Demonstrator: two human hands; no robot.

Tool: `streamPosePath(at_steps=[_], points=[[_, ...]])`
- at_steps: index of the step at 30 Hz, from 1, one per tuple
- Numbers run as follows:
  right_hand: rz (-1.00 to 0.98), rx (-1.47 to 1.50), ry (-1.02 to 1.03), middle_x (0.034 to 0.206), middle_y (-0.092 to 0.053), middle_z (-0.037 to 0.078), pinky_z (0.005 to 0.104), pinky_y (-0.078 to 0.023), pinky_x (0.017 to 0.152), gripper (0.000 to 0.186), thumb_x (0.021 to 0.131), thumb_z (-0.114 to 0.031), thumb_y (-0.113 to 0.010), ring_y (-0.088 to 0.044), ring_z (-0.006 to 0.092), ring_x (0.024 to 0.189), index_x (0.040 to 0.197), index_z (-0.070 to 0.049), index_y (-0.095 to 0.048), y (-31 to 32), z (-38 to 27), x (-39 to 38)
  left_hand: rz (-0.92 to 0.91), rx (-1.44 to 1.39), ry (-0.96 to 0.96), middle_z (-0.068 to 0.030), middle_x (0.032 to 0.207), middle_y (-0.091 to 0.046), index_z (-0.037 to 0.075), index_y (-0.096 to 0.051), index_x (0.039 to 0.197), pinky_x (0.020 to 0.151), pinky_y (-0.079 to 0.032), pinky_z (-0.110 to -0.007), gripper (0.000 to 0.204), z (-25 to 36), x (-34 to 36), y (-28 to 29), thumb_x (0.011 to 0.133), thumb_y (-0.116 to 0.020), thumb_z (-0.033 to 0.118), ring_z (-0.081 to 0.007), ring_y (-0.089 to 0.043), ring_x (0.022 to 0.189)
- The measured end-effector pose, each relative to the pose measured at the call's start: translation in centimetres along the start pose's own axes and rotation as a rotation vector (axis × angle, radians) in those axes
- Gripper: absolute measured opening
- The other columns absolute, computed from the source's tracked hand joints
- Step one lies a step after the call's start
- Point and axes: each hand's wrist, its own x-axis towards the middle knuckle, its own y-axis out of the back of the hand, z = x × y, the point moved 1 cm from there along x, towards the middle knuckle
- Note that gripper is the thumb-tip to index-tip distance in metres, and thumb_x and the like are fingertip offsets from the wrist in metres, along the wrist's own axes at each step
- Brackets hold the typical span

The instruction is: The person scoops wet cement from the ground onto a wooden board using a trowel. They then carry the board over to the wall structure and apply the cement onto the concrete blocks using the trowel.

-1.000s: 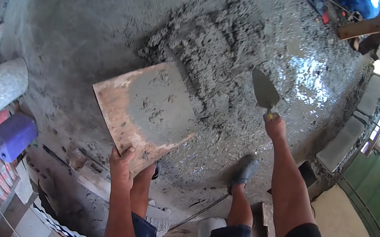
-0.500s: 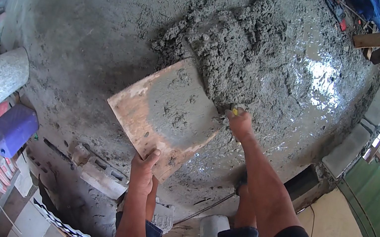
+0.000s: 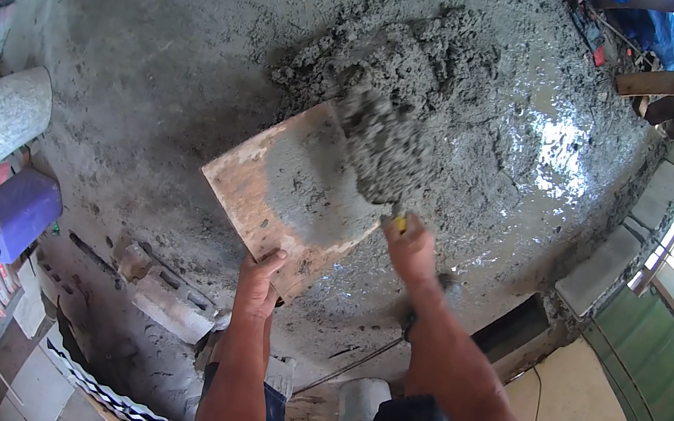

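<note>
My left hand (image 3: 258, 284) grips the near corner of a square wooden mortar board (image 3: 240, 193), thumb on top. Wet grey mortar is smeared over the board's middle and right side. In my right hand (image 3: 412, 252) is the yellow-marked handle of a trowel (image 3: 399, 222). A blurred load of mortar (image 3: 389, 157) covers the blade, beside the board's far right edge. Just beyond lies a heap of wet mortar (image 3: 445, 46) on the floor.
A grey bucket (image 3: 20, 108) and a purple jug (image 3: 20, 211) stand at the left by stacked bags. Hollow blocks (image 3: 174, 305) lie near my left arm, and a pale bucket (image 3: 363, 398) stands between my legs. Concrete blocks (image 3: 598, 272) line the right side.
My right hand has drawn back toward me and slightly left, and the trowel now carries mortar off the heap beside the board. My left hand still holds the board.
</note>
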Motion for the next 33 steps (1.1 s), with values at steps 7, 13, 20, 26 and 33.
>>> streamPosePath(at_steps=[7,13,20,26,33], points=[[0.121,-0.182,0.226,0.090,-0.067,0.020,0.0435,-0.056,0.062,0.034,0.088,-0.024,-0.066,-0.068,0.0345,0.073,0.115,-0.003,-0.065,-6.2,-0.9,-11.8,-0.050,-0.080,0.067,-0.0049,0.113,-0.064,0.006,-0.056,0.125,0.093,-0.049,-0.038,0.051,-2.5,3.5,4.1,0.078,-0.074,0.003,-0.0213,-0.061,0.104],[0.231,-0.096,0.158,0.089,-0.066,0.019,0.0424,-0.054,0.066,0.026,0.086,-0.015,-0.067,-0.067,0.0362,0.077,0.107,0.000,-0.065,-2.2,7.6,-9.0,-0.035,-0.089,0.013,-0.0081,0.130,-0.057,0.006,-0.049,0.136,0.101,-0.046,-0.044,0.059,-4.6,10.7,9.6,0.086,-0.074,0.025,-0.0247,-0.055,0.120],[0.382,-0.241,-0.262,0.079,-0.066,0.023,0.0487,-0.051,0.068,0.036,0.087,-0.034,-0.062,-0.066,0.0393,0.075,0.092,0.002,-0.062,5.3,19.4,11.4,0.204,0.003,-0.014,-0.0099,0.138,-0.049,0.006,-0.043,0.142,0.104,-0.044,-0.044,0.083,-6.8,13.8,8.0,0.083,-0.071,0.056,-0.0275,-0.049,0.126],[0.242,-0.288,-0.194,0.089,-0.066,0.029,0.0506,-0.052,0.079,0.033,0.088,-0.028,-0.059,-0.065,0.0475,0.088,0.102,0.001,-0.062,-5.9,13.4,10.7,0.172,0.012,-0.034,-0.0121,0.137,-0.050,0.003,-0.044,0.141,0.101,-0.045,-0.045,0.085,-5.2,12.9,8.8,0.082,-0.072,0.057,-0.0282,-0.051,0.124],[0.102,-0.173,-0.022,0.086,-0.066,0.030,0.0510,-0.052,0.078,0.035,0.089,-0.030,-0.062,-0.065,0.0474,0.087,0.104,0.002,-0.060,-8.4,7.5,5.0,0.148,-0.007,-0.030,-0.0131,0.132,-0.053,0.002,-0.045,0.140,0.099,-0.047,-0.043,0.084,-4.3,12.2,8.1,0.082,-0.071,0.057,-0.0287,-0.055,0.119]])
